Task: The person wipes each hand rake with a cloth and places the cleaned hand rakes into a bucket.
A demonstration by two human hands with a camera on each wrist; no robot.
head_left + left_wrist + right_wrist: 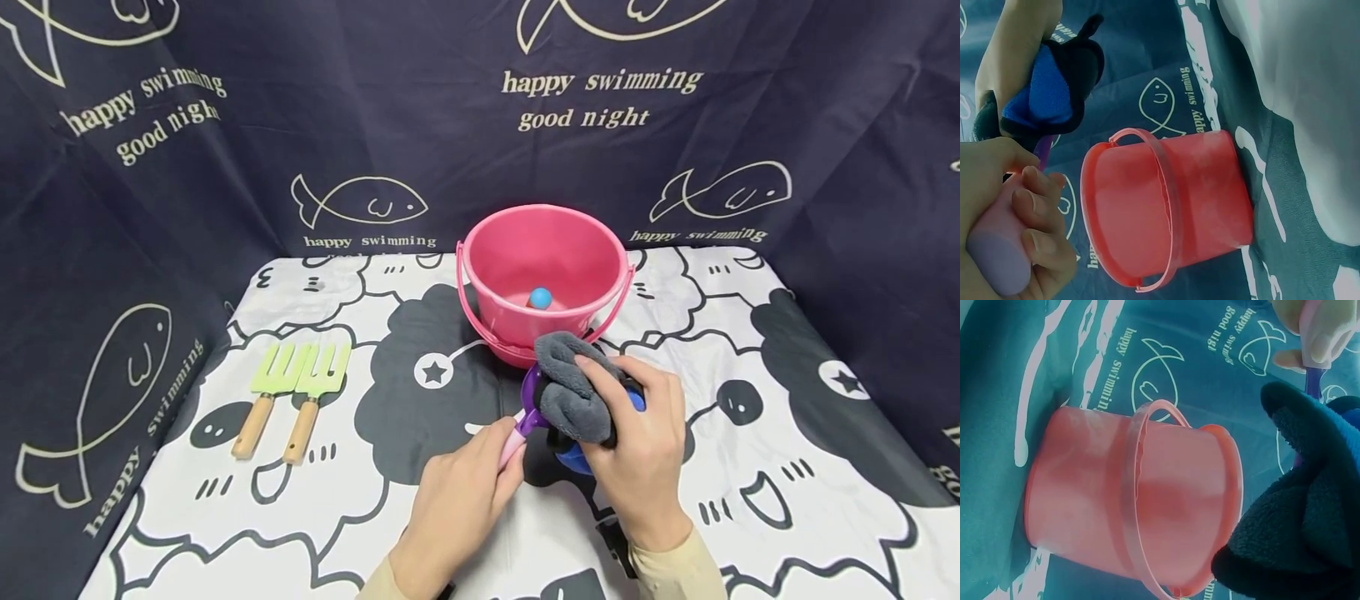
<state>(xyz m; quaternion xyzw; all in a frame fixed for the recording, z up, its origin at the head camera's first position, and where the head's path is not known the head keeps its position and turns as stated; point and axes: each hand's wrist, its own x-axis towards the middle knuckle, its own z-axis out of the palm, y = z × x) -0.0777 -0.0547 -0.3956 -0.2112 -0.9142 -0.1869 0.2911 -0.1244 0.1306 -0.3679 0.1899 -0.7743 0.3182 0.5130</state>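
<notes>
In the head view my left hand grips the pink handle of a small purple hand tool. The tool's working end is mostly hidden behind a plush grey cloth with blue on its other side. My right hand holds this cloth bunched against the purple part, thumb and fingers pressing it. From the left wrist the pink handle shows inside curled fingers, with the blue side of the cloth just beyond. The right wrist view shows dark folds of the cloth close to the purple neck.
Just behind the hands stands a pink bucket, its handle lowered toward me. A blue ball lies inside it. Two green garden forks with wooden handles, a left one and a right one, lie on the patterned cloth at left.
</notes>
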